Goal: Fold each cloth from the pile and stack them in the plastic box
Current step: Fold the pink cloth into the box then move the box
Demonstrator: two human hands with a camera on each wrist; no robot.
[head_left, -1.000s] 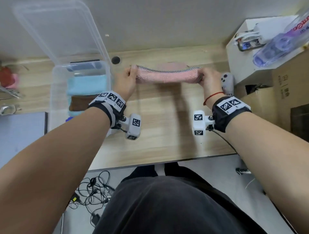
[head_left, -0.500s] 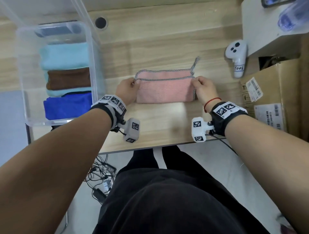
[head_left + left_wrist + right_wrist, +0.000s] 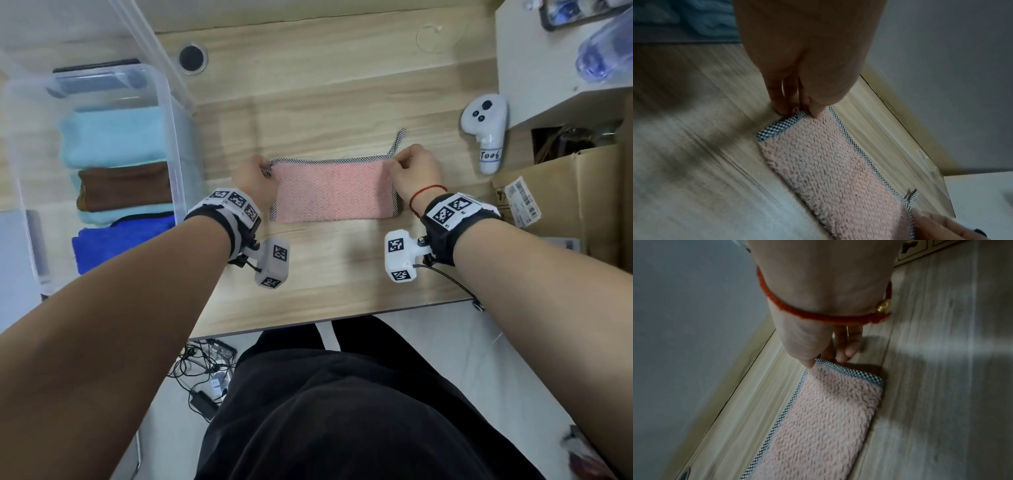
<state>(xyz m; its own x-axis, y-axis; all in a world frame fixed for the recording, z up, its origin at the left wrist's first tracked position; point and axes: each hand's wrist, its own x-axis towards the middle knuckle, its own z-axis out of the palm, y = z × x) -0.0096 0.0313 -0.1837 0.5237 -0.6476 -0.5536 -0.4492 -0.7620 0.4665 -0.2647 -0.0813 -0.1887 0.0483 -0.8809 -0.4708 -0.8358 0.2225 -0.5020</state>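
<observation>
A pink cloth (image 3: 334,192) with a checked border lies folded in a flat rectangle on the wooden desk (image 3: 325,274). My left hand (image 3: 255,180) pinches its far left corner (image 3: 797,113). At the far right corner my right hand (image 3: 412,171) pinches the border (image 3: 819,363); a checked hanging loop (image 3: 397,140) sticks out beyond it. The clear plastic box (image 3: 171,113) stands at the left of the desk and holds a row of folded cloths: light blue (image 3: 113,135), brown (image 3: 125,186) and dark blue (image 3: 120,245).
A white hand controller (image 3: 486,132) lies right of the cloth. A white shelf unit (image 3: 548,68) and a cardboard box (image 3: 565,202) close off the right side. The box lid (image 3: 144,44) leans behind the box. A cable hole (image 3: 191,58) sits at the desk's back. Cables lie on the floor below.
The pink cloth was held up off the desk a second ago; it now lies flat and folded. Both hands stayed on its far corners as it came down.
</observation>
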